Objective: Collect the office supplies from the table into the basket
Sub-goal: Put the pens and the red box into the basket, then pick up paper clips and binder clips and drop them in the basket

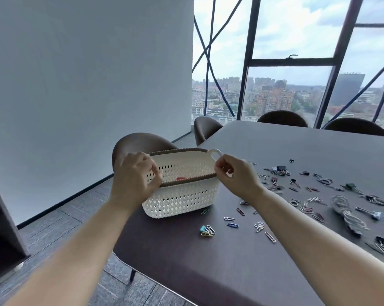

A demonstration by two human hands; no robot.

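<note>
**Placing the basket before the gathering begins**

Both hands are holding the basket (182, 195) by its ends. The left hand (133, 180) is curling its fingers over the brown rim at the basket's left end. The right hand (237, 175) is pinching the white loop handle (216, 153) at the basket's right end. Each grip is closed on the basket, so neither is free for picking.

As far as I can judge, the basket is resting on the tabletop (208, 272) close to its corner, with a red item (183, 179) lying inside. To the right of the basket, paper clips (270, 236) and binder clips (281, 168) are lying scattered. A few are just beside its base, but most are well apart from it. A coiled cable (345, 213) is lying farther right again.

The step in hand seems to be positioning the basket. Doing it well probably means:

- keeping it level;
- shifting it rightward, away from the tabletop's edge and nearer the scatter;
- setting it flat without trapping the clips beside its base.

Freeing the right hand first makes sense, since the supplies lie on that side. Thin clips may slip through the lattice wall, so they are best dropped in the middle.
</note>
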